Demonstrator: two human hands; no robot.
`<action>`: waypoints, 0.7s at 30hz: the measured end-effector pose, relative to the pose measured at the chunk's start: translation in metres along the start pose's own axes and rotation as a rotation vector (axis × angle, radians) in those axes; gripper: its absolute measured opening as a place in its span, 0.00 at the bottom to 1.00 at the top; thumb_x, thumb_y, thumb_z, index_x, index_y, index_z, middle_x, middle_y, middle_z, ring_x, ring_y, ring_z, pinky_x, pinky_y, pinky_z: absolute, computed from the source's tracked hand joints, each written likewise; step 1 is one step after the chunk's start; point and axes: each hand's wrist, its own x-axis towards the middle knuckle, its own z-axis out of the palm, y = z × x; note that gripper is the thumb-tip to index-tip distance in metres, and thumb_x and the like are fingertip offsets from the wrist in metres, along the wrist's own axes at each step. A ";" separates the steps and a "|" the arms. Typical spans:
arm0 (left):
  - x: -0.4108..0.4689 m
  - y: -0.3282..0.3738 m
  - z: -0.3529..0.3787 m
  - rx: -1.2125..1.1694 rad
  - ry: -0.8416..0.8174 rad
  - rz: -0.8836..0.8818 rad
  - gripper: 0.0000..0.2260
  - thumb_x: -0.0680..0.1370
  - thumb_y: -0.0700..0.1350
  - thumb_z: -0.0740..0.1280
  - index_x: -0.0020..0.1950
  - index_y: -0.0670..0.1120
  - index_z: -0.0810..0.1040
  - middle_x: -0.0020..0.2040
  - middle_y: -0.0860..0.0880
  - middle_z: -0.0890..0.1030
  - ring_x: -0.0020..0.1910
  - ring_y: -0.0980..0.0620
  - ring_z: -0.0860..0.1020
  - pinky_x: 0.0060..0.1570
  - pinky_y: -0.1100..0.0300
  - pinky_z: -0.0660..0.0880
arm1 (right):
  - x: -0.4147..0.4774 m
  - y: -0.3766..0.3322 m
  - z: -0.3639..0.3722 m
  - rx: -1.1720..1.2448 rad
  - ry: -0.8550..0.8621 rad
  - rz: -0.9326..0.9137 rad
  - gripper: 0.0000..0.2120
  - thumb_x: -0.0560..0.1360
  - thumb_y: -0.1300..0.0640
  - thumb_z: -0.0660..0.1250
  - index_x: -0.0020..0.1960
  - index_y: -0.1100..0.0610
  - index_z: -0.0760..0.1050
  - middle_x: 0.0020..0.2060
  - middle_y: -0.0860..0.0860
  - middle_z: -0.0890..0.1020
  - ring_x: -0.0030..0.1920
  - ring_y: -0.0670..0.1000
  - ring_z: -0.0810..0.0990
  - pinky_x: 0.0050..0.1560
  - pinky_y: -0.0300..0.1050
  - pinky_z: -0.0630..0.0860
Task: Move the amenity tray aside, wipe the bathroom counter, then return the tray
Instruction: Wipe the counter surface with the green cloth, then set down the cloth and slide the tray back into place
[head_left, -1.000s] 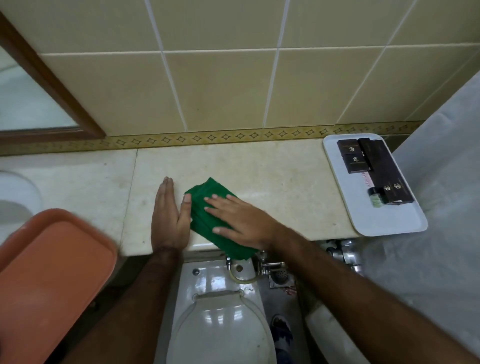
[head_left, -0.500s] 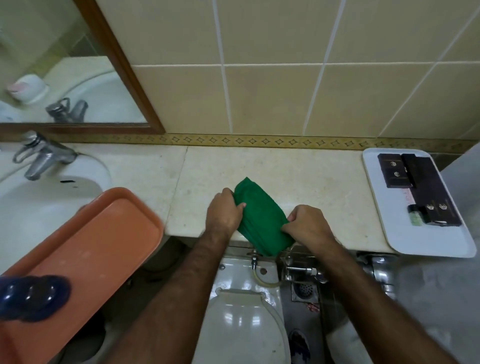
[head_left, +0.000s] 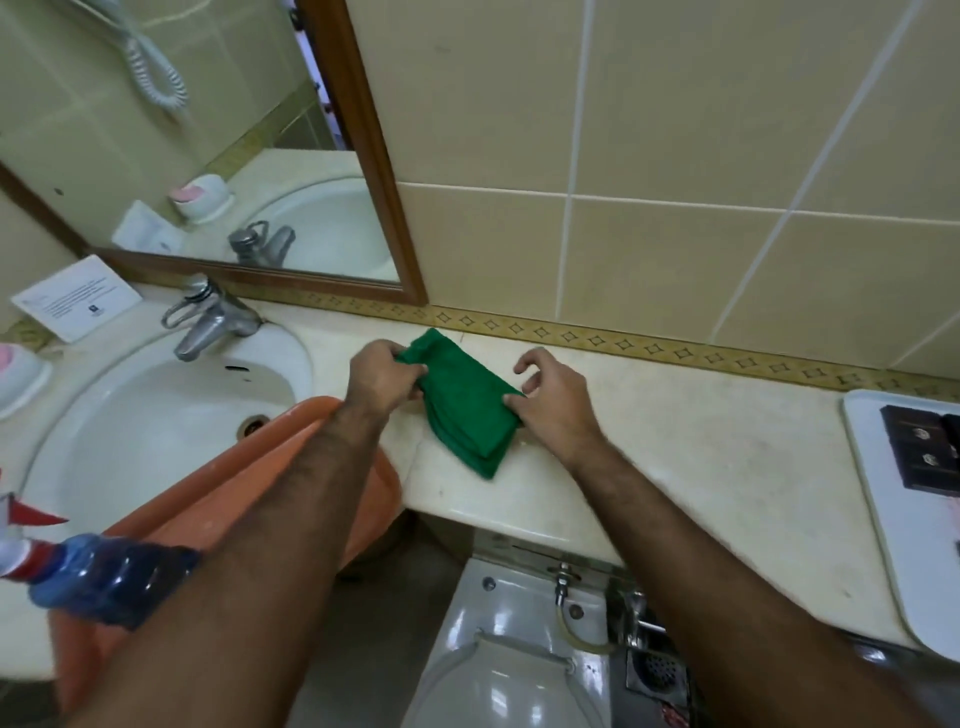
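A folded green cloth (head_left: 470, 410) lies on the cream marble counter (head_left: 701, 441), close to the back wall. My left hand (head_left: 382, 376) grips the cloth's far left end. My right hand (head_left: 550, 402) pinches the cloth's right edge with thumb and curled fingers. The white amenity tray (head_left: 893, 540) rests at the counter's right end, overhanging the front edge, with dark amenity boxes (head_left: 922, 447) on it.
A white sink (head_left: 150, 415) with a chrome tap (head_left: 208, 322) is on the left. An orange tray (head_left: 218, 509) leans over the sink's front, with a blue spray bottle (head_left: 98, 577) beside it. A toilet (head_left: 509, 660) stands below the counter. A mirror (head_left: 197, 135) hangs behind the sink.
Both hands with the cloth have moved from the counter's front edge toward the back wall. My view has swung left, so the sink shows and the amenity tray sits at the right edge.
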 end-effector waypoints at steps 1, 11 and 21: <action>0.012 0.000 -0.006 0.063 0.028 0.006 0.10 0.75 0.38 0.75 0.55 0.38 0.82 0.50 0.39 0.85 0.39 0.45 0.86 0.44 0.53 0.85 | 0.010 -0.006 0.015 -0.080 0.003 -0.054 0.10 0.76 0.60 0.75 0.55 0.54 0.80 0.50 0.54 0.82 0.49 0.53 0.81 0.51 0.47 0.81; 0.031 -0.039 0.008 1.000 0.057 0.184 0.24 0.79 0.43 0.65 0.74 0.41 0.67 0.70 0.39 0.72 0.69 0.39 0.70 0.66 0.45 0.71 | 0.031 0.015 0.072 -0.682 -0.188 -0.308 0.19 0.84 0.51 0.60 0.71 0.54 0.77 0.70 0.57 0.74 0.72 0.59 0.70 0.74 0.58 0.68; -0.044 0.055 0.102 0.865 -0.271 0.701 0.35 0.83 0.57 0.58 0.84 0.44 0.49 0.84 0.44 0.49 0.83 0.43 0.49 0.79 0.49 0.52 | -0.020 0.092 -0.101 -0.755 0.062 0.006 0.35 0.83 0.36 0.52 0.84 0.53 0.55 0.84 0.57 0.52 0.84 0.57 0.44 0.82 0.64 0.45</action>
